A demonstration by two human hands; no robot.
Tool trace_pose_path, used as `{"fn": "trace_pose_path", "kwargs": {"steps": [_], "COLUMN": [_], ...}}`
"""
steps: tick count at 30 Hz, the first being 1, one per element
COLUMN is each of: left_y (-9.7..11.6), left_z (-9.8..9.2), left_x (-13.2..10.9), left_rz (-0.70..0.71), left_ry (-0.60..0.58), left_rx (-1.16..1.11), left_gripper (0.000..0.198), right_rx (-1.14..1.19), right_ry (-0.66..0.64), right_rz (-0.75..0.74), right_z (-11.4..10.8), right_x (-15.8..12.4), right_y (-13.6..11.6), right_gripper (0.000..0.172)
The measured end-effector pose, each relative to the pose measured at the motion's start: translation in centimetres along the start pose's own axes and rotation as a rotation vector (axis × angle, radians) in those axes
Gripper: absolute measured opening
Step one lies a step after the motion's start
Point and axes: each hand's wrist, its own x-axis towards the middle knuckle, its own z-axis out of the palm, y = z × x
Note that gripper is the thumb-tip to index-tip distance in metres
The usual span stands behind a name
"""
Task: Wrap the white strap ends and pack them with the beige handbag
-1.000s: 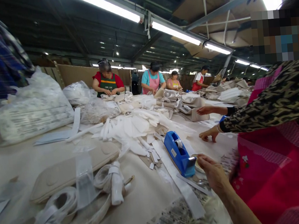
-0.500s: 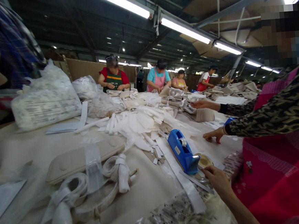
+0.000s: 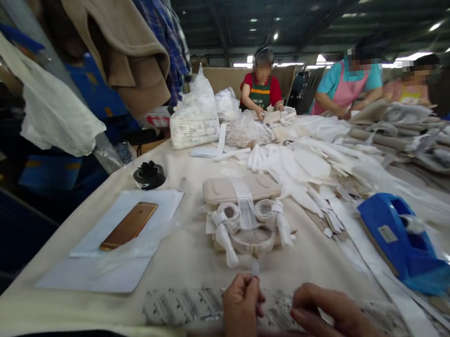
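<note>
A long cloth-covered table (image 3: 185,260) runs away from me under a dark workshop roof, with other people working along its far side. Coats hang on my left.

My left hand (image 3: 240,312) is closed, thumb and forefinger pinching a strip of clear tape (image 3: 255,269) that stands up just above my fingertips. My right hand (image 3: 330,316) lies just beside it with the fingers loosely curled. I cannot tell whether it grips anything. Both hands rest over the printed plastic packets (image 3: 189,306) at the table's near edge.

Half a second ago I was facing right, with my right hand at the cutter of the blue tape dispenser (image 3: 406,242) and a neighbour's red checked apron filling that side. Now the dispenser sits well off to my right and the apron is out of sight. A gold phone (image 3: 128,225) on a white sheet (image 3: 144,232) and a black roll (image 3: 149,175) have come into view on the left. The beige pouch (image 3: 242,188) and rolled white straps (image 3: 248,224) lie straight ahead.

The print on the packets, the pale sticker on the dispenser and the lettering on a co-worker's green apron (image 3: 261,97) are too blurred to read.
</note>
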Motion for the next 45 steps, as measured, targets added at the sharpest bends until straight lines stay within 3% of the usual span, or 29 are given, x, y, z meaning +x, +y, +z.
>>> {"fn": "trace_pose_path", "kwargs": {"steps": [2,7,12,16,18,24,27,31,34,39,45], "left_y": [-0.3,-1.4,-1.9,-1.8,-1.7,-1.6,-1.3,-0.4,0.2,1.5,2.8], "left_z": [-0.1,-0.3,-0.4,-0.3,-0.1,-0.3,-0.5,-0.6,-0.5,-0.5,-0.6], "left_x": [0.0,0.2,0.1,-0.4,-0.7,-1.0,-0.4,0.5,0.6,0.2,-0.1], "left_rz": [0.028,0.056,0.111,0.178,0.213,0.326,0.243,0.007,-0.103,-0.201,-0.461], "left_ry": [-0.032,-0.046,-0.054,0.103,0.153,0.074,0.036,-0.071,-0.074,-0.098,-0.128], "left_rx": [0.003,-0.016,0.132,0.251,0.287,0.397,0.351,0.039,-0.142,-0.267,-0.469], "left_gripper": [0.040,0.036,0.031,0.026,0.036,0.044,0.042,0.046,0.040,0.031,0.017], "right_rx": [0.061,0.049,0.141,0.274,0.315,0.342,0.319,0.269,0.090,-0.170,-0.034], "right_ry": [-0.014,0.085,0.167,0.164,0.145,0.112,0.112,0.034,-0.011,0.043,0.164], "right_rz": [-0.050,0.014,0.174,0.281,0.302,0.290,0.268,0.211,0.113,0.026,0.025], "right_z": [1.7,3.6,4.7,5.2,5.2,5.1,5.0,4.2,3.3,2.8,4.0], "right_x": [2.5,6.3,7.0,7.2,7.3,7.2,7.1,6.8,6.2,4.8,4.6], "right_y": [-0.8,0.8,1.4,1.5,1.5,1.6,1.6,1.2,0.6,-0.2,1.5], "right_gripper": [0.033,0.033,0.031,0.031,0.031,0.031,0.030,0.023,0.015,0.023,0.023]}}
